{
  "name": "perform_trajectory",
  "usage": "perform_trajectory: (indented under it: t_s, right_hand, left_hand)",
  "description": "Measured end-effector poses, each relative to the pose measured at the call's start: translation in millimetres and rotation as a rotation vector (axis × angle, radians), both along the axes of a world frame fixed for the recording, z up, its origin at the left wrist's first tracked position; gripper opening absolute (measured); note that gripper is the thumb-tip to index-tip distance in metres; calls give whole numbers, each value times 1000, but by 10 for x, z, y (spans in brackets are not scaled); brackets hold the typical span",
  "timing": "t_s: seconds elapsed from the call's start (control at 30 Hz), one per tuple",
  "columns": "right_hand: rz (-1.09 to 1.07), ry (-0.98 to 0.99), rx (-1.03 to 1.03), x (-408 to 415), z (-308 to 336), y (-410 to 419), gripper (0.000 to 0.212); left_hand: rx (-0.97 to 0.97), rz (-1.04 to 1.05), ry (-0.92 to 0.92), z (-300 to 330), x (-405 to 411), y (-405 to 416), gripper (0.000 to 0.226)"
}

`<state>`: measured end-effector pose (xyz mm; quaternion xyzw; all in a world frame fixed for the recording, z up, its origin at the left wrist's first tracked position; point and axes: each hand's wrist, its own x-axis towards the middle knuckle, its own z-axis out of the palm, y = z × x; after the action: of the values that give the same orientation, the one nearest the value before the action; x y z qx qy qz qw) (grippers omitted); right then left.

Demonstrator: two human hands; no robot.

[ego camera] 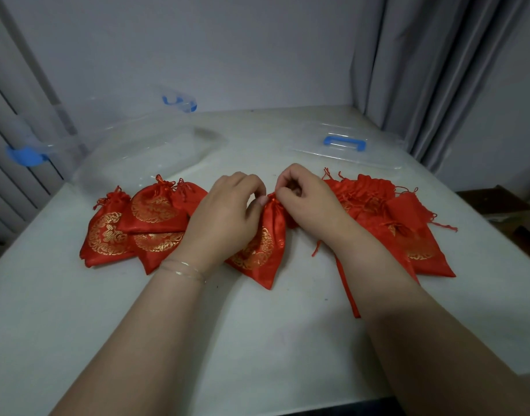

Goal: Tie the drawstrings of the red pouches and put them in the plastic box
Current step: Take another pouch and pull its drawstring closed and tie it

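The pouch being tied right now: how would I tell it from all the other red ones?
On the white table, red pouches lie in a left pile and a right pile. The pouch being tied lies alone between them. Only its neck is pinched by both the left hand and the right hand.

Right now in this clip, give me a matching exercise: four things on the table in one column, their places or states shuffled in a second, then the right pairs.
Things:
1. pouch in hand
2. tied pouches
3. loose pouches
4. box lid

Places or states:
A. heaped under and beyond the right forearm, strings trailing
B. far right of the table, blue handle up
C. lying left of the left hand, necks cinched
D. mid-table, neck pinched by both hands, right hand included

Pairs: 1-D, 2-C, 3-A, 4-B
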<state>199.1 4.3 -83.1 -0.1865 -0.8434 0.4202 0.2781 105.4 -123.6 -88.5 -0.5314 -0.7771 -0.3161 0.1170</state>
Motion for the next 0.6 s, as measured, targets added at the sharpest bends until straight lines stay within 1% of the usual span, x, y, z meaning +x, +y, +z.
perform_trajectory:
  t_s: [0.1, 0.17, 0.23, 0.37, 0.43, 0.47, 0.53, 0.6]
  right_hand:
    - [14, -15, 14, -1, -2, 17, 5]
    - [32, -46, 39, -10, -9, 20, 6]
    - [36, -69, 71, -16, -19, 26, 6]
    - [37, -90, 123, -31, -31, 29, 7]
    - [24, -73, 151, -34, -47, 26, 7]
    - [8, -56, 166, -35, -54, 31, 8]
    - [-20, -21, 166, -37, -65, 57, 9]
    - [-12, 43, 88, -41, -62, 81, 12]
  left_hand:
    - [2, -92, -309, 40, -12, -10, 7]
    - [-33, -116, -463, 68, -7, -31, 11]
    - [-63, -154, -573, 86, 1, -53, 14]
    - [-104, -205, -709, 140, 20, -85, 19]
    - [-106, -209, -739, 146, 31, -84, 16]
    - [-101, -196, -712, 132, 31, -76, 14]
    - [-88, -135, -578, 94, 28, -48, 12]
    - [-67, -76, -487, 64, 33, -25, 10]
